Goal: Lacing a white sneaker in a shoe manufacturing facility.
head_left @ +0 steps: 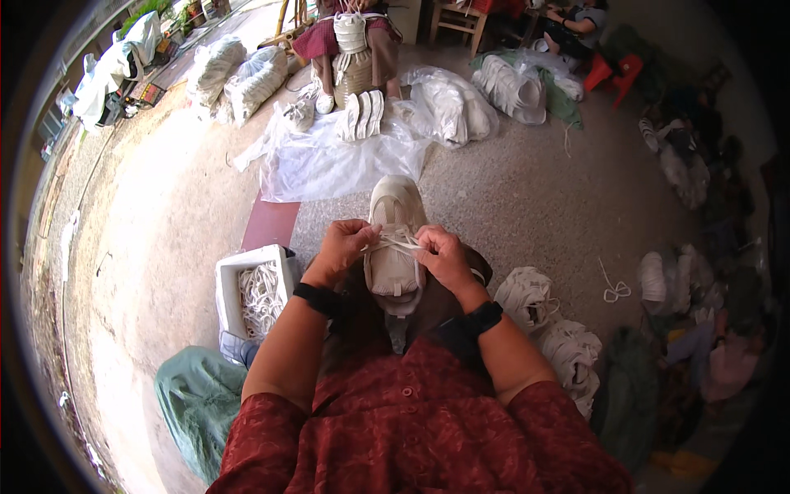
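A cream sneaker (397, 202) stands between my knees, its toe pointing away from me and its padded tongue nearest my body. White shoelaces (395, 240) cross over its upper. At the shoe's left side, my left hand (346, 245) is closed, pinching a lace between thumb and fingers. On the right side my right hand (443, 253) pinches another stretch of lace, fingers curled. Both hands are close to the eyelet area, and the lace runs between them. What supports the shoe from beneath is hidden.
A white box (226, 284) of loose laces stands at my left, beside a green sack (193, 403). Several pale shoes (527, 296) lie at my right. Ahead, a plastic sheet (304, 169) holds more shoes before a seated person (387, 45). A red stool (613, 78) stands far right.
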Action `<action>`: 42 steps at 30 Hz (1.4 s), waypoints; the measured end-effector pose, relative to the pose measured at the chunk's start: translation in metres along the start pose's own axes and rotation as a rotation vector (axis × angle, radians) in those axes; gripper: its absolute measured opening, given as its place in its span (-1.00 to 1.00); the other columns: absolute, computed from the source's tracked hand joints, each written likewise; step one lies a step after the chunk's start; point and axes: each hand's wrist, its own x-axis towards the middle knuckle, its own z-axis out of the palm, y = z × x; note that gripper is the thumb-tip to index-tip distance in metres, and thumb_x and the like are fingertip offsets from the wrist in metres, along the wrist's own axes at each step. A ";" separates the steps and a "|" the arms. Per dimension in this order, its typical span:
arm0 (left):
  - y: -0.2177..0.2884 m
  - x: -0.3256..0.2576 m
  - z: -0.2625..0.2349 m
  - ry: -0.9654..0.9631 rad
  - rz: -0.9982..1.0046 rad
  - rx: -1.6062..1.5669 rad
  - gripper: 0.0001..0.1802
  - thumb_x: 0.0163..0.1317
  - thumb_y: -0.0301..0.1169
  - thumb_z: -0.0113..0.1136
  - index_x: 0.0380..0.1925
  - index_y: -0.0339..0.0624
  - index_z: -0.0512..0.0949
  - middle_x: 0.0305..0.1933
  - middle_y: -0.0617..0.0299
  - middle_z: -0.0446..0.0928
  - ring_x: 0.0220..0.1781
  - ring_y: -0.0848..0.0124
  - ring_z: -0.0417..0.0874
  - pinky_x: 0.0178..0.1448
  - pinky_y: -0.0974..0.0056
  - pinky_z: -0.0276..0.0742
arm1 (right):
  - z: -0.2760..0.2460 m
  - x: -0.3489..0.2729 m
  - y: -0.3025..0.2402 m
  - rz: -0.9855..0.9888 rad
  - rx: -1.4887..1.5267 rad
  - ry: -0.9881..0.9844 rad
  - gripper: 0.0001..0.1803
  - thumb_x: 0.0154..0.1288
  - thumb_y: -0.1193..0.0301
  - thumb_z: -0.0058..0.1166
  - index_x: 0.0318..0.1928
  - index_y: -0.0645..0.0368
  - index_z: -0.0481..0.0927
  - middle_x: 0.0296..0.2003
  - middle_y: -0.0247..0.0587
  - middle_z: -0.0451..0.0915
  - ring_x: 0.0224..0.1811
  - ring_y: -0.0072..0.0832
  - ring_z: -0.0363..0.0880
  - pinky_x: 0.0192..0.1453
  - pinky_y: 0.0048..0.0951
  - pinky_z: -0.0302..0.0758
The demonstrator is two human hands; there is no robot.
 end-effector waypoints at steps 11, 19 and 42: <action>-0.010 0.003 0.000 0.051 0.043 0.010 -0.82 0.08 -0.35 0.19 -0.54 -0.22 0.48 -0.56 0.45 0.39 -0.52 0.66 0.30 -0.42 0.47 0.24 | 0.008 -0.003 0.000 -0.118 -0.103 -0.002 -0.81 -0.02 0.47 0.19 -0.54 0.27 0.44 -0.29 -0.17 0.41 -0.41 -0.45 0.41 -0.31 -0.47 0.40; -0.005 -0.012 0.006 0.026 0.028 0.059 -0.86 0.02 -0.43 0.15 -0.59 -0.25 0.45 -0.60 0.44 0.38 -0.55 0.64 0.30 -0.48 0.49 0.24 | 0.006 -0.001 0.008 -0.069 -0.021 0.028 -0.82 0.00 0.50 0.18 -0.53 0.29 0.44 -0.39 -0.21 0.40 -0.46 -0.51 0.39 -0.35 -0.52 0.38; -0.010 -0.007 0.005 0.064 0.056 -0.203 -0.84 0.14 -0.36 0.17 -0.51 -0.20 0.49 -0.51 0.41 0.44 -0.49 0.65 0.36 -0.38 0.52 0.27 | 0.005 0.021 -0.007 -0.202 0.088 0.001 -0.86 -0.02 0.48 0.10 -0.57 0.33 0.53 -0.59 0.03 0.52 -0.57 -0.15 0.51 -0.41 -0.26 0.42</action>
